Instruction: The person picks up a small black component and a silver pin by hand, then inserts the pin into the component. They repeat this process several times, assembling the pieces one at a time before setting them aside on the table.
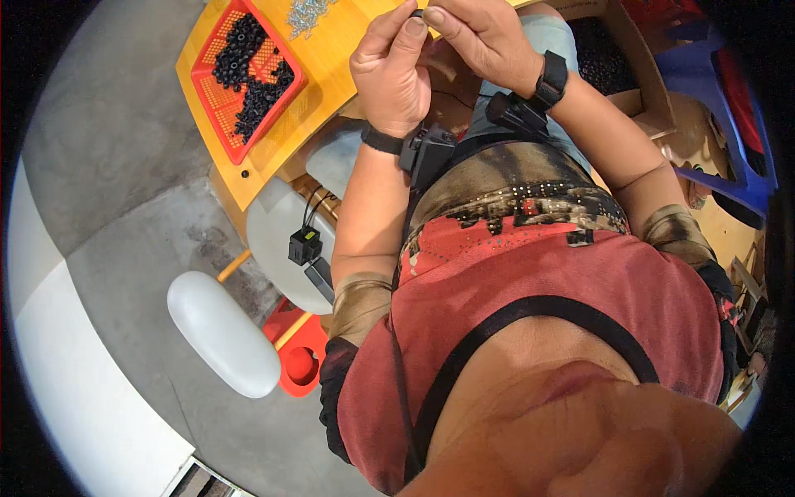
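At the top of the head view my two hands meet over the table's near edge. Thumb and fingertips of my left hand (391, 79) pinch a small black part (417, 13), mostly covered by the fingers. My right hand (490, 43) is closed against the same part, its thumb and forefinger pressed on it from the other side. To the left, a red plastic basket (235, 149) holds many small black pieces (263, 98), some ring-shaped. Beyond it lies a heap of small silvery metal pieces (309, 15), like screws.
The yellow table (341, 51) ends close before me, with one loose black piece (244, 174) near its left corner. At right stand a cardboard box (648, 58) with dark contents and a blue plastic stool (704, 74). A white cushion-like seat part (224, 333) is at left.
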Action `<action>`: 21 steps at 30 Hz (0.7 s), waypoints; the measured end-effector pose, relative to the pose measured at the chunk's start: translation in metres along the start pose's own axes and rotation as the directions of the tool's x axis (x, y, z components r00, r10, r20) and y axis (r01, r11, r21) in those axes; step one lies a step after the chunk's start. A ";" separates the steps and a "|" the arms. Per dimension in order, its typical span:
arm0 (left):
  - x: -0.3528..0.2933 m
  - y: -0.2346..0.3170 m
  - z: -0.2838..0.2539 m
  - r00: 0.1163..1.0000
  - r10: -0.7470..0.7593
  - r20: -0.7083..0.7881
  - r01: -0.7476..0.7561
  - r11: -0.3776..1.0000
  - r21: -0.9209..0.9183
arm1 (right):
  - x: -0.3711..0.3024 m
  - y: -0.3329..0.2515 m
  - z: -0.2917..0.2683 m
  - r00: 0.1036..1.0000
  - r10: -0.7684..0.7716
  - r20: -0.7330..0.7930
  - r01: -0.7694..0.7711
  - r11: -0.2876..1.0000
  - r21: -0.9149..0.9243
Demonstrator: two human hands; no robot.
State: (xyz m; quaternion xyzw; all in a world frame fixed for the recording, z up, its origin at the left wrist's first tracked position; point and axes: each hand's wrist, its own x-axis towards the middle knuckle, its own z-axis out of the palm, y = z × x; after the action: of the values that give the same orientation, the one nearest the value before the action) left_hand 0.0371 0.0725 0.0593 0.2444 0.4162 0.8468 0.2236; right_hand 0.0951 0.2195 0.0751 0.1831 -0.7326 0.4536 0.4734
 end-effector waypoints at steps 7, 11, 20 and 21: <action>0.009 0.000 0.005 0.987 0.163 -0.008 -0.162 0.982 0.093 | -0.010 0.009 -0.001 0.598 0.619 0.510 -0.664 0.027 0.747; 0.013 0.007 0.007 0.999 0.031 0.031 -0.028 0.995 -0.098 | 0.002 -0.004 -0.011 0.560 0.605 0.567 -0.660 -0.088 0.746; 0.005 0.022 0.016 0.976 -0.127 -0.177 0.133 0.991 0.024 | -0.008 0.006 -0.013 0.874 0.420 0.243 -0.484 0.720 0.497; 0.004 0.022 0.015 0.979 -0.130 -0.158 0.135 0.991 0.018 | -0.007 0.004 -0.014 0.875 0.419 0.243 -0.483 0.720 0.498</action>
State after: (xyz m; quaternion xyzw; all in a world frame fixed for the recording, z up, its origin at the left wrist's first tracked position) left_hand 0.0392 0.0714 0.0865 0.1522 0.4599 0.8405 0.2427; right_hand 0.1028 0.2321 0.0693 0.1509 -0.6205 0.7331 0.2342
